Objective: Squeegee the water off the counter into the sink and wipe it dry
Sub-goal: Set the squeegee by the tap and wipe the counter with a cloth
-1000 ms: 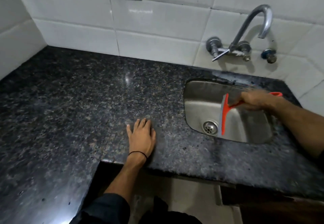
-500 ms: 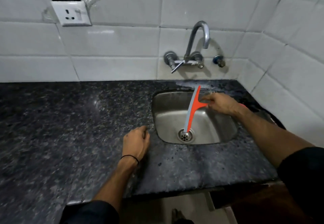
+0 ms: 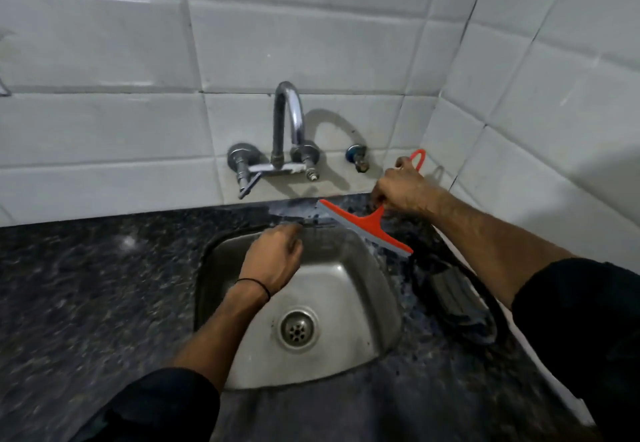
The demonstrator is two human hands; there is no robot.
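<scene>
The squeegee [image 3: 369, 228], gripped in the right hand [image 3: 401, 188], has been carried from over the sink [image 3: 382, 306] to the far-right worktop [image 3: 412, 223] — a fresh pull is set up; left hand [image 3: 275, 258] loosely curled, empty.

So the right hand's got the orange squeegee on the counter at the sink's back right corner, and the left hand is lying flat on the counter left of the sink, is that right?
Not quite. The head view shows the left hand loosely curled over the back of the sink, not flat on the counter. The rest holds: the right hand grips the orange squeegee at the back right corner.
</scene>
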